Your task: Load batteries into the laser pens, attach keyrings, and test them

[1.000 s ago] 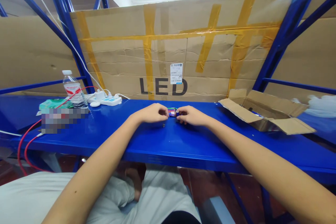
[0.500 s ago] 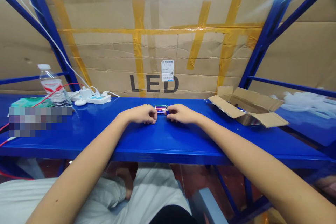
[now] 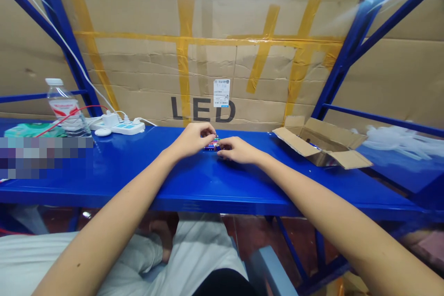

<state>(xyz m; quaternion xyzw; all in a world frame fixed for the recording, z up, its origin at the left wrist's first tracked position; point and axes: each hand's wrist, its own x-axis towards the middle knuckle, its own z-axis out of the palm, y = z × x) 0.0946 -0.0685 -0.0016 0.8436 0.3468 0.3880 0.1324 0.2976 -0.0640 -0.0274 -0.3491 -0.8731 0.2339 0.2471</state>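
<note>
A small row of slim, shiny coloured rods (image 3: 211, 144), striped in blue, red, white and green, lies on the blue table between my hands. Their exact kind is too small to tell. My left hand (image 3: 197, 138) reaches over the row's far left side, thumb and fingertips pinched together at its upper edge; whatever is between them is too small to name. At the row's right end, my right hand (image 3: 237, 150) rests low on the table with its fingers curled against the rods. My fingers cover parts of both ends.
An opened cardboard box (image 3: 321, 143) stands on the right, with white plastic tubing or wrap (image 3: 402, 141) beyond. To the left are a water bottle (image 3: 67, 111), a green packet (image 3: 38, 129) and a power strip (image 3: 128, 128) with cables. A large cardboard sheet (image 3: 145, 69) closes off the back.
My left hand has lifted from the table at the row's left side and moved away from me and rightward, over the rods' far edge. My right hand has shifted slightly left.
</note>
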